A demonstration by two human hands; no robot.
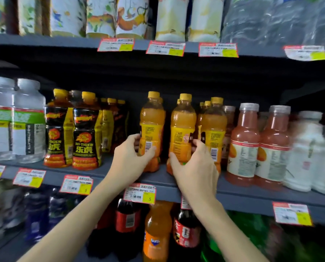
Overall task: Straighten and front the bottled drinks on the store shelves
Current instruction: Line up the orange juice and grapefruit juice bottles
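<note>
Three rows of orange juice bottles with yellow caps stand on the middle shelf (157, 178). My left hand (129, 157) grips the lower part of the left front orange bottle (151, 121), whose barcode side faces out. My right hand (193, 167) wraps round the lower part of the middle front orange bottle (182, 127), thumb on its front. A third orange bottle (214, 129) stands just right of my right hand. More orange bottles stand behind these, mostly hidden.
Black and yellow Hi-Tiger bottles (86, 133) stand left, then clear electrolyte bottles (16, 121). Pink juice bottles (244, 144) and white bottles (305, 152) stand right. Price tags (140, 192) hang on shelf edges. Cola and Fanta bottles (157, 231) fill the shelf below; cartons sit above.
</note>
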